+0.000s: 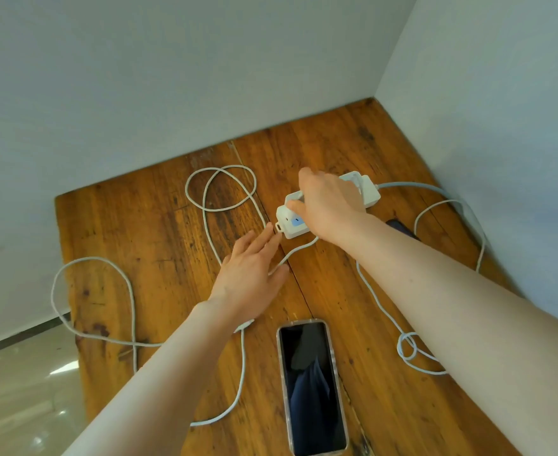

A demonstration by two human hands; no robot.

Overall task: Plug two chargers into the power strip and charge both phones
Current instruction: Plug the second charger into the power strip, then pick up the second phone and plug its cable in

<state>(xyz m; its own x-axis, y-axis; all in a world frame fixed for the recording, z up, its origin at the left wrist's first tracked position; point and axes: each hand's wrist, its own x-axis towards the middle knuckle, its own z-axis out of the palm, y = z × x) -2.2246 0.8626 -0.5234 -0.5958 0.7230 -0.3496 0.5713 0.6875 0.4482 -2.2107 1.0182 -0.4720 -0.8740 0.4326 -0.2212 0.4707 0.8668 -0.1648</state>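
A white power strip lies near the table's far right, its blue switch facing me. My right hand covers its top, fingers curled over it; what is under the palm is hidden. A white charger stands plugged in at the strip's far end. My left hand rests flat on the wood just left of the strip, fingers apart, lying over a white cable. One phone in a clear case lies screen up in front. A second dark phone peeks out behind my right forearm.
The wooden table stands in a corner between two pale walls. White cables loop over its left half and along the right side. The strip's thicker cord runs off to the right. Tiled floor shows at lower left.
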